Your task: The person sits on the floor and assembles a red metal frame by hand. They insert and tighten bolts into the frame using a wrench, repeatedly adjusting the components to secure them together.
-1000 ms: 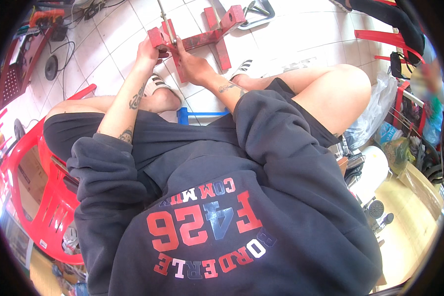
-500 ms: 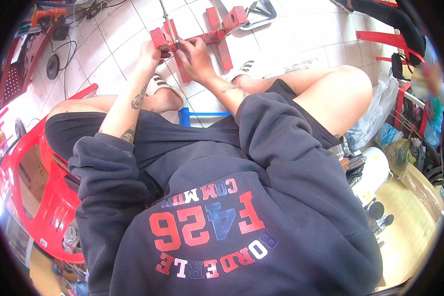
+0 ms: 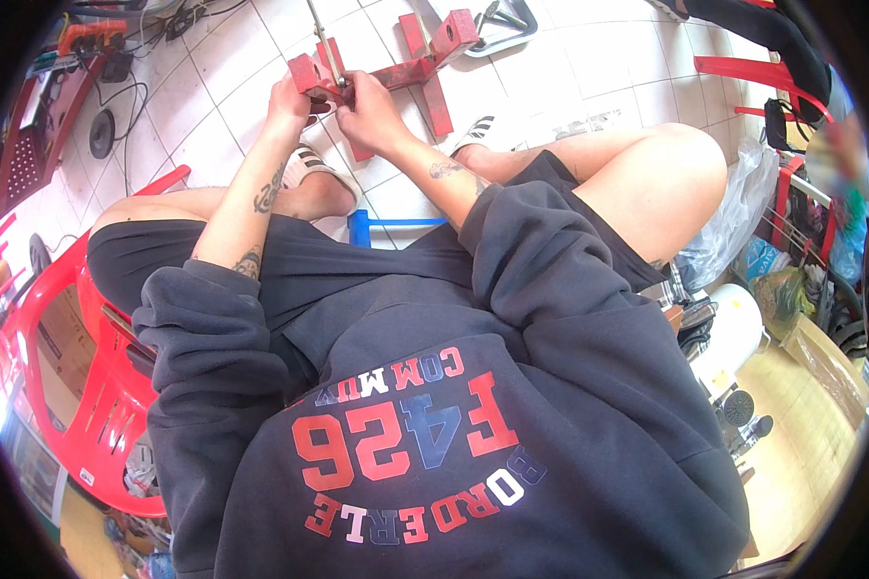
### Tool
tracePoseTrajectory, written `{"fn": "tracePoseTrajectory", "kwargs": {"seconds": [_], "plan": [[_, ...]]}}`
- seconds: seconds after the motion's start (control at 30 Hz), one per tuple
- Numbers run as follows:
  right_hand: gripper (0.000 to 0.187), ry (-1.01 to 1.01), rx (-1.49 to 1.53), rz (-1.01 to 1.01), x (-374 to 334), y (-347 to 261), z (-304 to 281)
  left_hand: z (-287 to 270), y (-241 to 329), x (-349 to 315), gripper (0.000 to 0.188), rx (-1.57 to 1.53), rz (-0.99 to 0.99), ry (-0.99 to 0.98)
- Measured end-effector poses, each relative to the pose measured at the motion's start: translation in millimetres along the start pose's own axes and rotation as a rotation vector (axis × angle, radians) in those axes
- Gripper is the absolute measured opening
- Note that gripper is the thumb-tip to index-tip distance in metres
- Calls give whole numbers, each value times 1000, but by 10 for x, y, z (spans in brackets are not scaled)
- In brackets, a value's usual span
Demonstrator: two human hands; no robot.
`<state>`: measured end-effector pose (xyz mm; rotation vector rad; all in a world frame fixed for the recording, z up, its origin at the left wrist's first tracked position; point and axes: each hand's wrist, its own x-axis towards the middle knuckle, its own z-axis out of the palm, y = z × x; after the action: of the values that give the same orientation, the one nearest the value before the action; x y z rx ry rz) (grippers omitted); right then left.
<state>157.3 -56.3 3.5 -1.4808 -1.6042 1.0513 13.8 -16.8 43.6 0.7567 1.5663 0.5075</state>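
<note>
While the right hand (image 3: 369,114) is lying against the left part of a red metal frame (image 3: 407,74), its fingers are bunching beside the foot of a thin metal rod (image 3: 323,41); I cannot tell whether they are pinching it. Just to their left, the left hand (image 3: 288,101) is touching the frame's end block, its fingers partly hiding beneath, so their closure is escaping me too. The frame's long bar is running rightward and slightly away from the fingers, the right hand being nearer to it. The rod is slanting forward and a little left of them. Beyond the frame, ahead and right of the fingers, a shallow tray (image 3: 514,41) is holding metal pieces (image 3: 492,15). Farther off, back and right of the fingers, a clear plastic bag (image 3: 729,222) is slumping, its contents not showing clearly.
</note>
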Motion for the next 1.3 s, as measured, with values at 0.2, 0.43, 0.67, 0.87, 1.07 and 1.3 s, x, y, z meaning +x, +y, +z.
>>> {"fn": "tracePoseTrajectory", "kwargs": {"seconds": [0.2, 0.43, 0.67, 0.87, 1.07, 1.3], "plan": [[43, -71, 32, 27, 69, 192, 50, 27, 3, 3, 39, -31, 13, 11], [52, -159, 352, 385, 288, 465, 77, 39, 52, -34, 44, 5, -14, 11], [34, -259, 448, 596, 395, 248, -107, -4, 49, -56, 44, 44, -40, 5], [31, -242, 576, 645, 403, 275, -252, -6, 77, -74, 43, 56, -50, -3], [33, -264, 735, 747, 391, 204, -394, 56, 125, -140, 43, 56, 9, 14], [38, -191, 634, 748, 474, 34, -425, 7, 85, -48, 43, 65, -46, -15]]}}
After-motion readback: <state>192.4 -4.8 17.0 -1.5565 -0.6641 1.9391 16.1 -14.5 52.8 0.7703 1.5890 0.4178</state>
